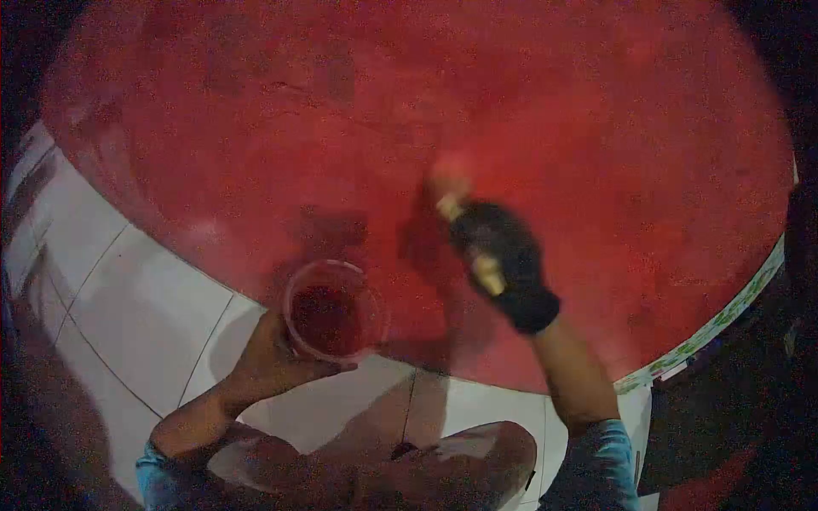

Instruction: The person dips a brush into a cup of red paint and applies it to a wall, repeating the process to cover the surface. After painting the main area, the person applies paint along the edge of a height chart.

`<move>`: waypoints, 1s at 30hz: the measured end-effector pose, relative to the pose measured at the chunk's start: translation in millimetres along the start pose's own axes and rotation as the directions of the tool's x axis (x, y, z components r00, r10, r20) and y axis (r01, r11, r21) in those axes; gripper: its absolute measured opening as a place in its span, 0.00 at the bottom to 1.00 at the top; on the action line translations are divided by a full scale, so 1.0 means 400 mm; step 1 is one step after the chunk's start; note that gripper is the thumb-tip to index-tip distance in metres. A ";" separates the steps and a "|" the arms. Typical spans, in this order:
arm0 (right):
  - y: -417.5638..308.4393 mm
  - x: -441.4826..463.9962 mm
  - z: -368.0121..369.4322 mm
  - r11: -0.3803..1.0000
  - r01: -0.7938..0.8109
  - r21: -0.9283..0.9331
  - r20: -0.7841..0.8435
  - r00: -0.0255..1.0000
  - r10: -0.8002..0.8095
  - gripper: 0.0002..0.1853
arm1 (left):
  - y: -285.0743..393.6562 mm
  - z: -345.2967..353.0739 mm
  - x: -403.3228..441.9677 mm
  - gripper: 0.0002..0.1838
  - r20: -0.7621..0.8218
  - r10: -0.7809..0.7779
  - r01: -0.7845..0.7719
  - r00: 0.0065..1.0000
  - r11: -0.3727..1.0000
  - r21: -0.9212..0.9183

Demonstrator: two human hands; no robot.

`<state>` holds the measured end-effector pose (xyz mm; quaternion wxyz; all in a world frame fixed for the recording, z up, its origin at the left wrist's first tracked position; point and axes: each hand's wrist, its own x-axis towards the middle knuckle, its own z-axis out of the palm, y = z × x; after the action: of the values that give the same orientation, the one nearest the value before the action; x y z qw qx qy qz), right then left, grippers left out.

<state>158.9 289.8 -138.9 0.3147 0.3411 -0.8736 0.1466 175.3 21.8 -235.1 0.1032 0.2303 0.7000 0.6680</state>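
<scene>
My left hand (271,358) is wrapped around the side of a clear cup (371,313) with dark red liquid, likely paint, inside. The cup stands above the near edge of the red-coated surface (230,145), its opening facing up toward me. A black glove covers my right hand (507,255), which is closed around a paintbrush (448,204) with a pale wooden handle. The brush's head points up and left over the red surface. It is blurred by motion, and I cannot tell whether it touches.
White tiles (162,298) run along the near left edge of the rounded red area. A strip with a green pattern (724,319) borders it at the right. My legs (460,464) are at the bottom. Dark shadows fall across the red, and the outer corners are very dark.
</scene>
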 end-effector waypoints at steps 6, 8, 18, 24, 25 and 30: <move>-0.022 0.138 -0.199 0.415 -0.393 -0.821 -0.539 0.772 -0.336 0.11 | -0.073 0.028 0.029 0.46 0.075 0.080 -0.076 0.994 0.996 -0.052; 0.047 0.152 -0.310 0.666 -0.202 -0.718 -0.518 0.794 -0.317 0.11 | -0.075 0.030 0.036 0.47 0.078 0.048 -0.042 0.996 0.996 -0.074; -0.073 -0.030 0.080 0.975 -0.223 -0.006 0.016 0.975 0.223 0.11 | -0.080 0.016 0.016 0.49 0.006 0.206 -0.205 0.978 0.972 0.115; -0.157 0.026 -0.009 0.867 -0.406 0.288 -0.134 0.879 0.457 0.05 | -0.089 0.016 0.010 0.48 -0.045 0.233 -0.220 0.971 0.956 0.196; -0.179 0.029 -0.009 0.797 -0.441 0.413 -0.093 0.850 0.519 0.05 | -0.097 0.020 0.008 0.48 -0.049 0.214 -0.200 0.976 0.960 0.197; -0.217 0.048 0.020 0.989 -0.145 -0.017 0.149 0.978 0.146 0.06 | -0.157 0.023 0.022 0.49 -0.057 0.326 -0.328 0.944 0.945 -0.019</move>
<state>204.2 213.3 -129.0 0.2378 0.2853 -0.9178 0.1405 160.4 33.9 -296.2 -0.0241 0.3240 0.6451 0.6916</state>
